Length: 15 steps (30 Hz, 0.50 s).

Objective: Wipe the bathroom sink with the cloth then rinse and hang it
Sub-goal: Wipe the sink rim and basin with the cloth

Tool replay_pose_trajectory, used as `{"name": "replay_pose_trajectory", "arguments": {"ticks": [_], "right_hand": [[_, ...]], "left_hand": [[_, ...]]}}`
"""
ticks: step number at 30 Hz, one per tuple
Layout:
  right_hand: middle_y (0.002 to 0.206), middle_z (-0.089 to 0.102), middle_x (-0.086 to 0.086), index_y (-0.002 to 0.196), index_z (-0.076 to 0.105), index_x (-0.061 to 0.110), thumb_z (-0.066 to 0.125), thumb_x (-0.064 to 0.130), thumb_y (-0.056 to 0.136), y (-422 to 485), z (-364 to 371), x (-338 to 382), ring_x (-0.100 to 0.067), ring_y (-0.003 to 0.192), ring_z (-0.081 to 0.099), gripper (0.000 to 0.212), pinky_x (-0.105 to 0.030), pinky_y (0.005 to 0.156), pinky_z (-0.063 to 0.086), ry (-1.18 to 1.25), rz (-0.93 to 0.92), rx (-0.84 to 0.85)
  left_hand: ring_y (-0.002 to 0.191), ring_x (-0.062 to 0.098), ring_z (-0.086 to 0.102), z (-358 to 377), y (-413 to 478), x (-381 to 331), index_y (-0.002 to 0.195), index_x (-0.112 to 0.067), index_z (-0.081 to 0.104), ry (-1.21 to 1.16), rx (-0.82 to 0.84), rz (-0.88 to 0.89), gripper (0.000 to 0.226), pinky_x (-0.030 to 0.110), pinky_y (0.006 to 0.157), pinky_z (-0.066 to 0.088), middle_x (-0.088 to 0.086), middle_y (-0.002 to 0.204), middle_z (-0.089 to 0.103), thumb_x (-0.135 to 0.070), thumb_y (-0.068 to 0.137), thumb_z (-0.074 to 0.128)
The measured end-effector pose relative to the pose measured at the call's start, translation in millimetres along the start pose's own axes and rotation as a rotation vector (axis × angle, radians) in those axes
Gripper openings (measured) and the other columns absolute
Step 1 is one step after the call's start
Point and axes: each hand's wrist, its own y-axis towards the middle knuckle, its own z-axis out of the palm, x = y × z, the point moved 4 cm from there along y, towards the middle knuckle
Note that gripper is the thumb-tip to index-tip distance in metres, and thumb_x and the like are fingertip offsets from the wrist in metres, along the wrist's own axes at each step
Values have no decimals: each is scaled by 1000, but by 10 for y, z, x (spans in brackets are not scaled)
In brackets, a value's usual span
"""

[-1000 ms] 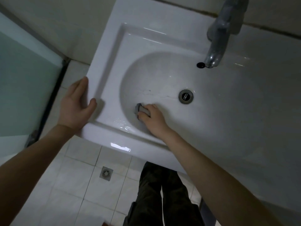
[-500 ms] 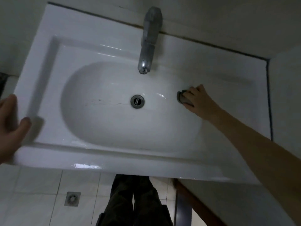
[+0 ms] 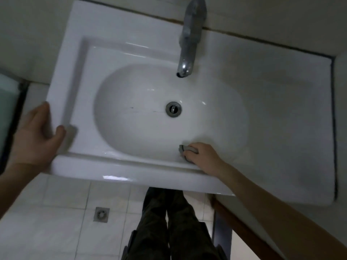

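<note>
- left hand (image 3: 35, 136) clasps the sink (image 3: 78, 53) corner, thumb on top of the rim, fingers along the outer side.
- right hand (image 3: 202, 154) is palm down, fingers curled over the cloth (image 3: 182, 148), which peeks out past the fingertips; the forearm extends straight behind the grip.

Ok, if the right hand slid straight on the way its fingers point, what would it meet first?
Bare basin, probably: the right hand, gripping the cloth, points left and slightly away, so its line passes the drain on its near side and first meets the left wall of the sink. Depth is unclear.
</note>
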Motion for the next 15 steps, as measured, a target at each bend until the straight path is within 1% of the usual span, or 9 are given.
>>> {"name": "replay_pose_trajectory", "arguments": {"ticks": [1, 2, 3, 4, 5, 7, 11, 13, 15], "right_hand": [[70, 58, -13, 75, 60, -1, 56, 29, 91, 53, 129, 131, -20, 63, 53, 34, -31, 61, 37, 36, -17, 10], [67, 56, -7, 73, 59, 1, 56, 26, 92, 107, 285, 292, -16, 61, 51, 32, -29, 60, 37, 62, -45, 20], [66, 54, -1, 72, 58, 5, 55, 25, 92, 152, 447, 492, -12, 61, 49, 29, -24, 58, 36, 91, -80, 33], [65, 53, 4, 71, 57, 9, 54, 26, 92, 208, 626, 712, -9, 60, 49, 27, -19, 57, 35, 119, -118, 44], [65, 53, 6, 71, 57, 12, 53, 27, 92, 266, 795, 928, -9, 61, 51, 26, -17, 56, 36, 149, -159, 46], [67, 57, 0, 72, 58, 10, 53, 27, 90, 361, 1045, 1314, -18, 64, 55, 26, -25, 60, 40, 209, -198, 13], [70, 58, -9, 75, 64, 6, 60, 22, 87, 574, 1053, 1440, -20, 63, 54, 21, -24, 59, 46, 704, 30, 48], [81, 65, -11, 80, 68, 7, 61, 24, 89, 650, 849, 1299, -24, 71, 61, 20, -40, 73, 54, 1019, 135, 70], [81, 67, -9, 80, 68, 11, 61, 20, 89, 708, 436, 1047, -23, 68, 63, 15, -52, 75, 56, 1074, 127, -92]], "left_hand": [[132, 35, 44, -281, 66, 9, 150, -37, 30, 8, 116, 92, 98, 46, 119, 16, 10, 156, 32, -60, 66, 75], [134, 29, 42, -530, 104, 3, 150, -27, 32, 96, 76, 133, 82, 39, 117, 24, 11, 152, 38, -48, 79, 66], [133, 27, 42, -661, 214, 158, 150, -20, 34, 205, -105, 55, 74, 33, 115, 29, 14, 148, 41, -40, 83, 59], [132, 28, 43, -1333, 141, 320, 148, -13, 37, 208, -39, 13, 72, 26, 113, 29, 17, 146, 43, -38, 83, 56], [130, 29, 45, -798, 114, -39, 146, -8, 40, 184, -97, 24, 73, 17, 111, 26, 20, 144, 45, -37, 81, 55], [128, 30, 45, -801, 135, -172, 143, -2, 42, 232, -62, 16, 73, 2, 106, 18, 22, 142, 47, -37, 80, 54], [128, 30, 46, -866, 151, -113, 142, -1, 44, 244, -114, 27, 74, -2, 105, 15, 22, 142, 48, -40, 80, 51], [130, 29, 45, -807, 153, -149, 143, -3, 43, 253, -75, 26, 74, -2, 105, 15, 20, 143, 46, -41, 80, 51], [132, 27, 43, -787, 168, -119, 145, -6, 40, 245, -86, 9, 75, -3, 104, 13, 17, 146, 44, -41, 80, 51]]}}
